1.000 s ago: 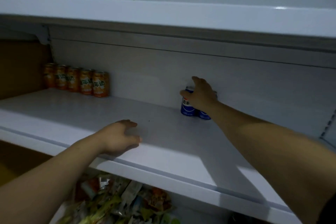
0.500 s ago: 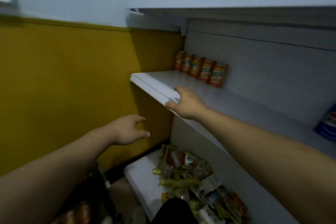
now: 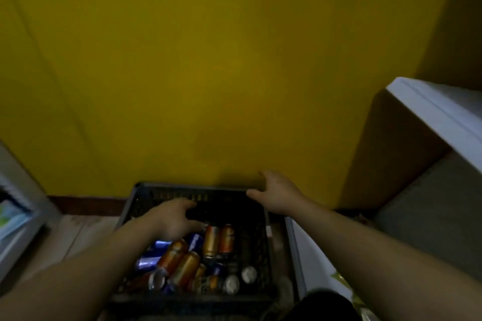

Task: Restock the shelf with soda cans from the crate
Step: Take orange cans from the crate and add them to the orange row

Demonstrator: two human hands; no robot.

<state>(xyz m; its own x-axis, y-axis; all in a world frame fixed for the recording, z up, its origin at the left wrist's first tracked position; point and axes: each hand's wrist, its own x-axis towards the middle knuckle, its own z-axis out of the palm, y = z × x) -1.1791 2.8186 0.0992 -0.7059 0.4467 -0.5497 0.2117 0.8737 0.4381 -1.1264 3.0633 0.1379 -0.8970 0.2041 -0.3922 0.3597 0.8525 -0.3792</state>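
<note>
A dark plastic crate (image 3: 258, 237) stands on the floor against the yellow wall, below me. Several orange cans (image 3: 211, 241) and blue cans (image 3: 148, 262) lie jumbled in its near half. My left hand (image 3: 173, 219) hovers inside the crate just above the cans, fingers spread and holding nothing. My right hand (image 3: 277, 195) hangs over the crate's far right corner, fingers relaxed and empty. The white shelf (image 3: 433, 112) shows only as an edge at the right.
A yellow wall (image 3: 208, 73) fills the view ahead. A white lower shelf edge (image 3: 296, 250) runs along the crate's right side. Another white fixture (image 3: 23, 219) stands at the left. Bare floor (image 3: 78, 232) lies left of the crate.
My view swung left and down from the shelf to the crate. Both hands left the shelf and dropped over the crate, the left one reaching in above the cans.
</note>
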